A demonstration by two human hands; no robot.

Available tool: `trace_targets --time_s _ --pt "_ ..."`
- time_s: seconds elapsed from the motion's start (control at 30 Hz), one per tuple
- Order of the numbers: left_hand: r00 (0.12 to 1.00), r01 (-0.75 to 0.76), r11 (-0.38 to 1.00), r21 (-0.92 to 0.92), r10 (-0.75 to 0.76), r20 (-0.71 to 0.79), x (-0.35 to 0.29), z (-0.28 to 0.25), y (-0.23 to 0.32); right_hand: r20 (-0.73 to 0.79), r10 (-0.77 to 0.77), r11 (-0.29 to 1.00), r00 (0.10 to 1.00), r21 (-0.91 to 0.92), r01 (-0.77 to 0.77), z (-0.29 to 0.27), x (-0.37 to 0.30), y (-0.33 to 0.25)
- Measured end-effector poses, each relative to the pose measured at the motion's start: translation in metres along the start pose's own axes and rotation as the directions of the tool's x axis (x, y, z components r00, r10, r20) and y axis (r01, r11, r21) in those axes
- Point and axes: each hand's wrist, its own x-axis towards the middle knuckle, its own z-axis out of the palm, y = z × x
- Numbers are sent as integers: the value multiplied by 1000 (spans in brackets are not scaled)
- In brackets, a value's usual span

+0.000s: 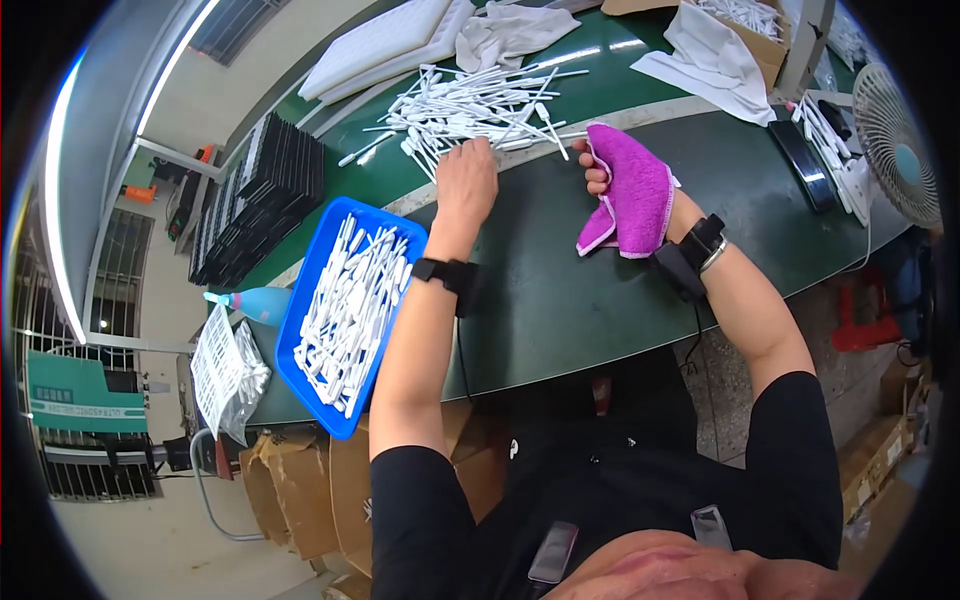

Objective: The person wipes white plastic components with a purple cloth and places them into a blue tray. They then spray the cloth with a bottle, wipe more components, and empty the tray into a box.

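The left hand [467, 182] is at the near edge of the white sticks [480, 105] heaped on the desk [560, 310]; whether its grip holds one, I cannot tell. The right hand [596, 177] has its grip curled on a purple cloth [640, 195]. More sticks fill a blue tray [342, 424] at left.

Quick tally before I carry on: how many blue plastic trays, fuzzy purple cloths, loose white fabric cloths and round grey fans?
Blue plastic tray: 1
Fuzzy purple cloth: 1
White fabric cloths: 2
Round grey fan: 1
Total: 5
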Motion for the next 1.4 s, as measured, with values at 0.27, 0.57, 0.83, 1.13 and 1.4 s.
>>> trace_targets --time_s 0.27,0.57,0.83,1.13,1.4 --pt "762 388 -607 -693 -212 612 -64 -10 31 8 -40 993 999 -113 41 10 -8 7" --pt "832 273 -652 -707 -208 514 -79 -8 31 72 21 997 997 -80 -15 24 -13 5" --pt "835 320 -624 -713 -169 523 -79 -15 44 70 52 947 996 -321 -27 18 -14 8" --pt "830 379 -542 -750 -160 535 -78 -15 53 28 64 978 998 -199 -57 8 -5 7" --pt "824 385 -546 -744 -159 543 -81 -16 49 -27 33 955 999 -295 -40 7 -4 13"
